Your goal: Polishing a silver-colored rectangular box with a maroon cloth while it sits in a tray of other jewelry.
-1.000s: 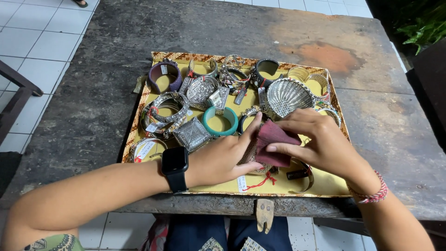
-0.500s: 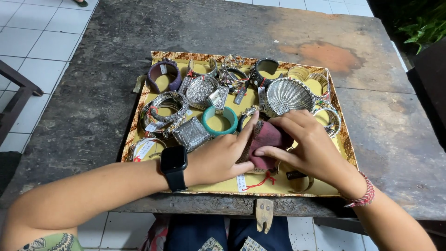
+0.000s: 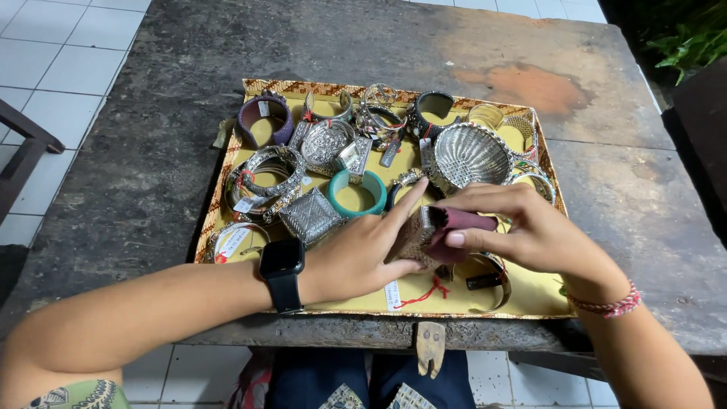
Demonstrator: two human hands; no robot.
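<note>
Two hands: both meeting over the near middle of the tray, fingertips almost touching.
Left hand (image 3: 356, 254): palm turned inward, fingers stretched forward, thumb and palm cradling a woven silver cuff (image 3: 415, 236) from its left side.
Right hand (image 3: 530, 231): fingers curled, pinching a dark red cloth (image 3: 462, 227) and pressing it against the right face of the cuff.
Cuff position: held just above the yellow lining, between both palms, tilted, long side running away from the body toward the far edge; lower edge hidden by the left thumb.
Nearer hand: left, carrying the weight; right only in contact through the cloth.
Direction from hands: cuff directly between them, left hand to its left, right hand to its right and slightly above.
Tray (image 3: 227, 185): flat, patterned rim, resting on a dark weathered tabletop (image 3: 136, 151), filled with bangles and tags.
Just beyond the fingers: teal bangle (image 3: 357, 191), silver shell-shaped dish (image 3: 469, 155), square silver box (image 3: 312, 215).
Under the right hand: thin bangle with a red string tag (image 3: 424, 291), lying flat.
Left wrist: black watch (image 3: 282, 266).
Right wrist: red beaded bracelet (image 3: 606, 307).
</note>
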